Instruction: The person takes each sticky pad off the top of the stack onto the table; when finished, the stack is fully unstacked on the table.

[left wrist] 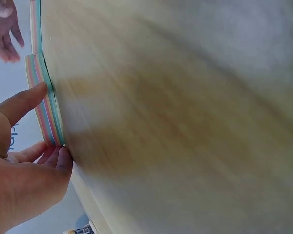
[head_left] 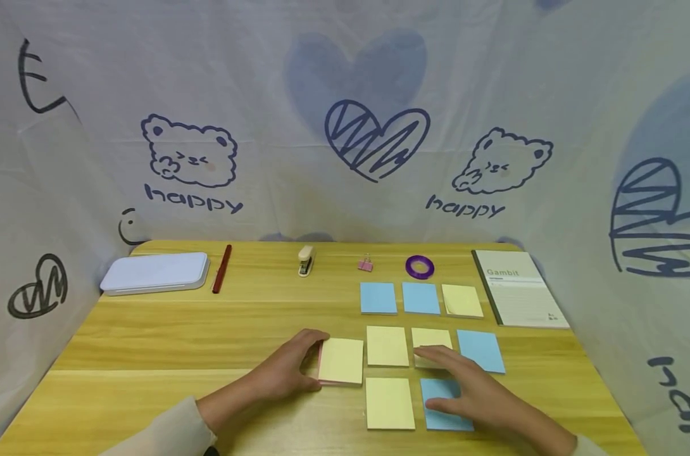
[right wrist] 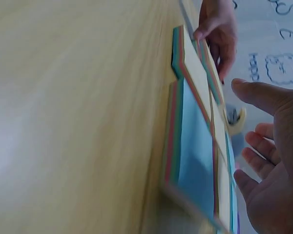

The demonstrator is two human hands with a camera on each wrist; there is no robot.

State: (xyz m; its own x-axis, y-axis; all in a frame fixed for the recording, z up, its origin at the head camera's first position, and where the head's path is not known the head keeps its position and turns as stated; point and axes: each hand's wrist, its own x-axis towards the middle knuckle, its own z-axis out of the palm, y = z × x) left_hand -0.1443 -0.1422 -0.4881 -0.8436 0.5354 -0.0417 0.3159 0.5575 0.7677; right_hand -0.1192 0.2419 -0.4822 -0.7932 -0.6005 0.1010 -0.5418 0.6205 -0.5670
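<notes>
My left hand (head_left: 288, 367) holds a yellow-topped pad of sticky notes (head_left: 342, 361) by its edges, at the left end of the middle row. In the left wrist view, the thumb lies on the striped, many-coloured side of that pad (left wrist: 46, 105) and the fingertips are at its corner. My right hand (head_left: 473, 389) is over a blue-topped pad (head_left: 444, 423) in the front row, fingers apart and nothing held. Its fingers partly cover a yellow pad (head_left: 430, 337) in the head view. Two more yellow pads (head_left: 387, 346) (head_left: 389, 404) lie between the hands.
Behind are two blue pads (head_left: 378, 298) and a yellow one (head_left: 462, 301); another blue pad (head_left: 482, 351) lies right. Along the back stand a white case (head_left: 156, 272), red pen (head_left: 222, 269), stapler (head_left: 306, 261), pink binder clip (head_left: 365, 263), purple tape roll (head_left: 420, 267) and notebook (head_left: 518, 288).
</notes>
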